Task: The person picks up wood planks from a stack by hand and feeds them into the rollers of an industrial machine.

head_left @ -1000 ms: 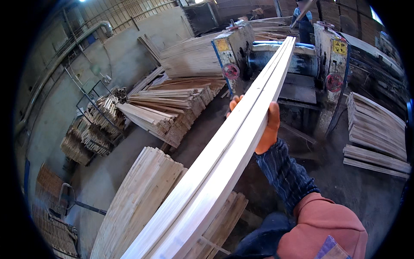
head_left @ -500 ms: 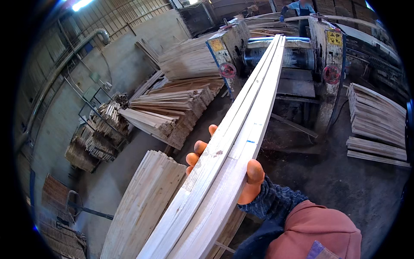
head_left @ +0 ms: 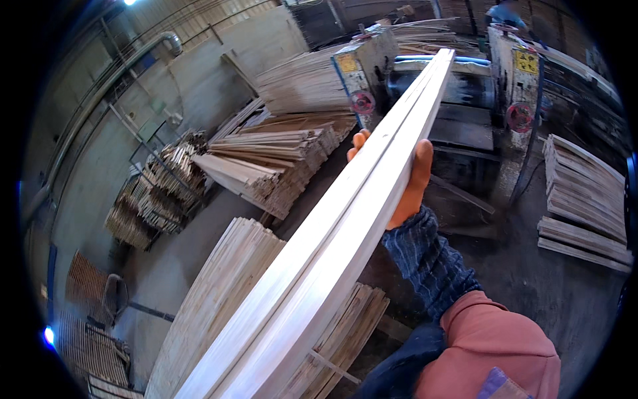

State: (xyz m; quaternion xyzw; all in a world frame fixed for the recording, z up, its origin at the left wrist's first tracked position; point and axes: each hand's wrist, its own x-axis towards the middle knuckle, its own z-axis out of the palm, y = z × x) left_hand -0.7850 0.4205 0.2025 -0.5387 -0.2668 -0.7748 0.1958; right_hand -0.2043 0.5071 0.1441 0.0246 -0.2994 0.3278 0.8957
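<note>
My right hand point(head_left: 415, 183), in an orange glove, is closed around a bundle of long pale wooden strips point(head_left: 319, 233) from underneath. Its thumb presses the right edge and its fingertips curl up over the left edge. Two strips lie side by side on top, running from the lower edge up toward a machine with a dark roller point(head_left: 482, 90). Their far ends overlap the roller in the picture; I cannot tell whether they touch it. My left hand is out of sight.
Strip stacks stand left of the bundle point(head_left: 219, 286), below it point(head_left: 349, 332), farther back point(head_left: 286, 159) and at right point(head_left: 581, 193). Red handwheels point(head_left: 363, 102) sit on the machine's posts. A metal rack point(head_left: 159, 176) holds wood by the wall. A person point(head_left: 505, 14) stands behind the machine.
My right hand has moved farther up along the strips, toward the machine. The strips' near part has shifted left and the view has turned slightly. The far person is now partly behind the machine post.
</note>
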